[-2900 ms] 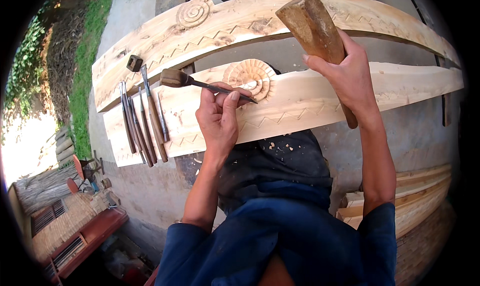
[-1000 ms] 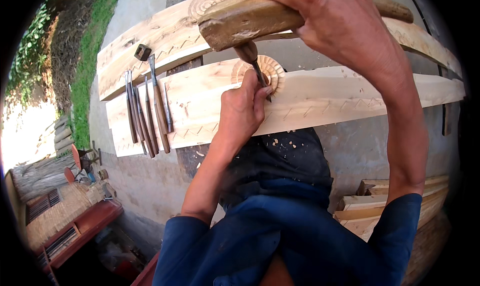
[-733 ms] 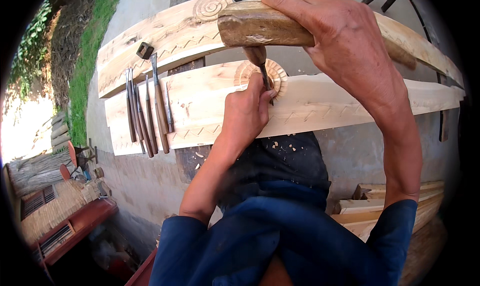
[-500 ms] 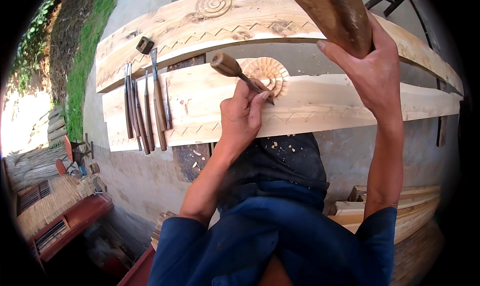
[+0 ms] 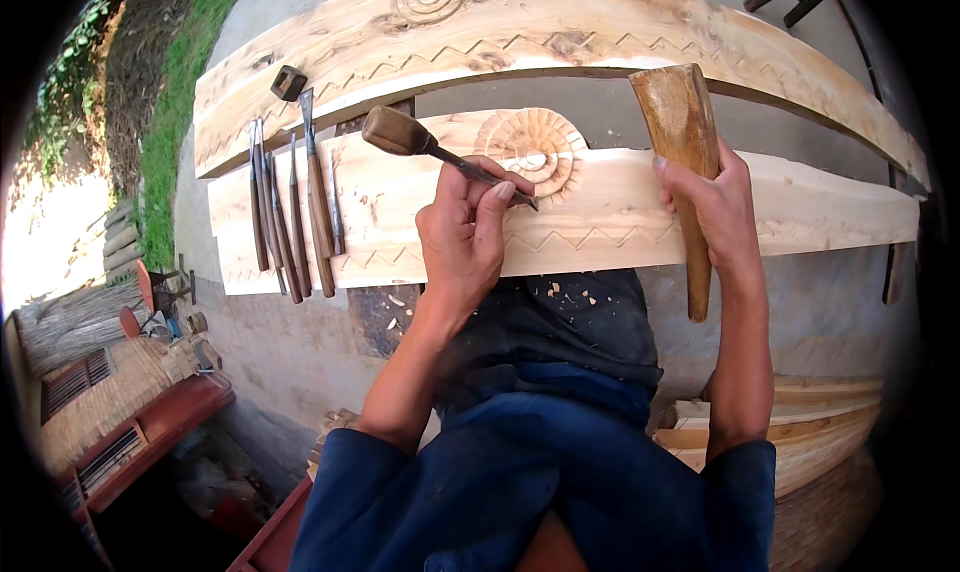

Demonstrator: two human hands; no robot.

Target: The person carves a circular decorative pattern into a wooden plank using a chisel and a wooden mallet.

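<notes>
My left hand (image 5: 462, 234) is closed round the shaft of a wood chisel (image 5: 405, 134). The chisel slants, its wooden handle up to the left and its tip at the near plank, just below a carved spiral rosette (image 5: 535, 157). In my right hand (image 5: 722, 204) is a wooden mallet (image 5: 675, 112), gripped at the handle, its thick head pointing away from me and its handle end toward me. It hangs over the near plank (image 5: 800, 202), to the right of the chisel. A zigzag line is cut along the plank's near edge.
Several carving chisels (image 5: 296, 212) lie side by side on the near plank's left part. A small dark block (image 5: 289, 83) sits on the far plank (image 5: 600, 17), which also bears a spiral and a zigzag. Sawn boards (image 5: 790, 422) lie at the lower right. Wood chips dot my lap.
The mallet has come down and toward me, from raised high to lower over the near plank. My left hand and the chisel have shifted slightly left, the chisel lying flatter.
</notes>
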